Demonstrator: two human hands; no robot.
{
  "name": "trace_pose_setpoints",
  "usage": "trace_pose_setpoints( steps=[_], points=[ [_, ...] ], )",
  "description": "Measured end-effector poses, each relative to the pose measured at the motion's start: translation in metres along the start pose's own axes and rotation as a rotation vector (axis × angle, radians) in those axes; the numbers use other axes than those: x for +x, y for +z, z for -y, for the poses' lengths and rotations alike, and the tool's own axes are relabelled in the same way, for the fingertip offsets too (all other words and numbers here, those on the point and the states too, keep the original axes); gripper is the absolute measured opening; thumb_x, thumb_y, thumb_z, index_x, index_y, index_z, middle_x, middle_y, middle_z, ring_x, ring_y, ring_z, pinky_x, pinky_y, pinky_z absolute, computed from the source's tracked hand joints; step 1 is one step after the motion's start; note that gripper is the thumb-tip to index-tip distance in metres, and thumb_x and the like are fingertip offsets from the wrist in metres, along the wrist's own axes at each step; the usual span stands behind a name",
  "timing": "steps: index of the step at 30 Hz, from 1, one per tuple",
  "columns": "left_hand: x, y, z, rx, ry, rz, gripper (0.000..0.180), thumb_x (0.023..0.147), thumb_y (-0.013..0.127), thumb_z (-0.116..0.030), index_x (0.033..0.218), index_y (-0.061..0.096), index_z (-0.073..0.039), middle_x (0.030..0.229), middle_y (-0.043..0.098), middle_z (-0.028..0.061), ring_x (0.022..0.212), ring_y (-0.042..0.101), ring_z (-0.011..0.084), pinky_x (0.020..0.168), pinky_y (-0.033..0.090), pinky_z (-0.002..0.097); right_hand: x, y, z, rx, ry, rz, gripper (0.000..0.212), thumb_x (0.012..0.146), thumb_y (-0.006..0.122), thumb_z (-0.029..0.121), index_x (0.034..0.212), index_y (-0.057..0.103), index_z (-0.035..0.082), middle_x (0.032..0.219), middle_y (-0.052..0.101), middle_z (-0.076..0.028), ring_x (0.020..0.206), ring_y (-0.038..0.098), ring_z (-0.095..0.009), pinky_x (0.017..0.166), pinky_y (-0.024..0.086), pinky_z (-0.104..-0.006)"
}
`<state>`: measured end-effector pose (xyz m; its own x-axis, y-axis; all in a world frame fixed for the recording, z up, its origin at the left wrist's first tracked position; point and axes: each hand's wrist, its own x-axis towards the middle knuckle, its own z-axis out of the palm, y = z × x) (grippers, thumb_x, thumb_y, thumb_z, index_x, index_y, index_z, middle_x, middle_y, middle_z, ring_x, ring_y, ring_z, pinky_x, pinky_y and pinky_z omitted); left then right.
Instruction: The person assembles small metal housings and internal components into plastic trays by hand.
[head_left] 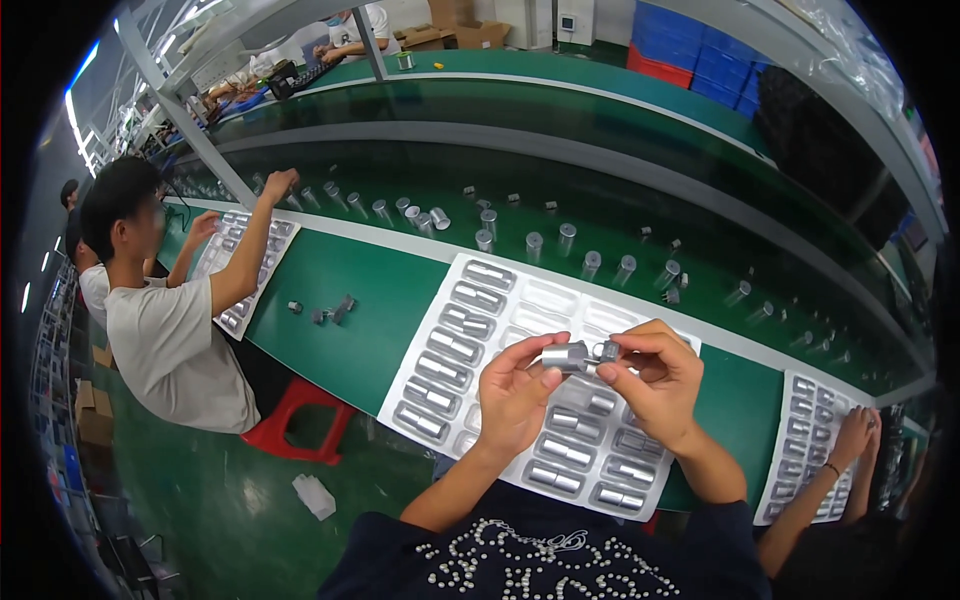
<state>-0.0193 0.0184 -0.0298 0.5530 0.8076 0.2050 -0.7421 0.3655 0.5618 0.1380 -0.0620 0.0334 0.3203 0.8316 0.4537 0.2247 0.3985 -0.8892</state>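
In front of me, above a white moulded tray (pixel 548 296), my two hands are close together. A short silver metal cylinder (pixel 563 357) is gripped between the thumb and fingers of my left hand (pixel 513 397). My right hand (pixel 657 378) pinches a small grey metal piece (pixel 606 351) beside the cylinder's right end; whether the two touch I cannot tell. Silver cylindrical parts (pixel 435 370) lie in many of the tray's pockets, mostly along its left column and lower right. Pockets in its upper middle hold nothing.
Beyond the tray, a dark green conveyor (pixel 510 222) carries scattered cylinders and small pieces. Several small dark parts (pixel 335 312) lie on the green tabletop (pixel 385 285) to the left. Co-workers work at trays on the left (pixel 289 234) and right (pixel 776 492). A red stool (pixel 290 432) stands lower left.
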Motion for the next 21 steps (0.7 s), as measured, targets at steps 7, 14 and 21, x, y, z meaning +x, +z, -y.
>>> trace_pose_setpoints(
  steps=[7, 14, 21],
  points=[
    [-0.001, 0.004, 0.0, 0.053, 0.007, 0.043, 0.04, 0.087, 0.062, 0.01, 0.126, 0.054, 0.005, 0.13, 0.057, 0.024, 0.116, 0.061, 0.0291, 0.101, 0.049, 0.0387, -0.001, 0.0, -0.004, -0.042, -0.031, 0.051, 0.036, 0.071, 0.08, -0.009, 0.105, 0.068, -0.004, 0.097, 0.063, -0.013, 0.085, 0.063, -0.017, 0.074, 0.054, -0.0259],
    [-0.004, 0.007, 0.003, 0.028, -0.035, 0.053, 0.038, 0.087, 0.062, 0.01, 0.124, 0.054, 0.005, 0.128, 0.058, 0.0233, 0.114, 0.062, 0.0274, 0.1, 0.05, 0.0372, -0.003, -0.004, 0.002, -0.324, -0.179, 0.083, 0.036, 0.071, 0.084, 0.004, 0.104, 0.072, -0.001, 0.093, 0.066, -0.012, 0.077, 0.067, -0.017, 0.064, 0.054, -0.0255],
    [-0.009, 0.009, 0.01, -0.06, -0.1, -0.137, 0.035, 0.088, 0.064, 0.007, 0.121, 0.054, 0.004, 0.124, 0.059, 0.0211, 0.112, 0.063, 0.0258, 0.099, 0.052, 0.0391, -0.009, 0.014, -0.003, -0.603, -0.333, 0.132, 0.064, 0.07, 0.083, 0.01, 0.127, 0.057, -0.006, 0.117, 0.061, -0.022, 0.095, 0.065, -0.031, 0.077, 0.054, -0.0338]
  ],
)
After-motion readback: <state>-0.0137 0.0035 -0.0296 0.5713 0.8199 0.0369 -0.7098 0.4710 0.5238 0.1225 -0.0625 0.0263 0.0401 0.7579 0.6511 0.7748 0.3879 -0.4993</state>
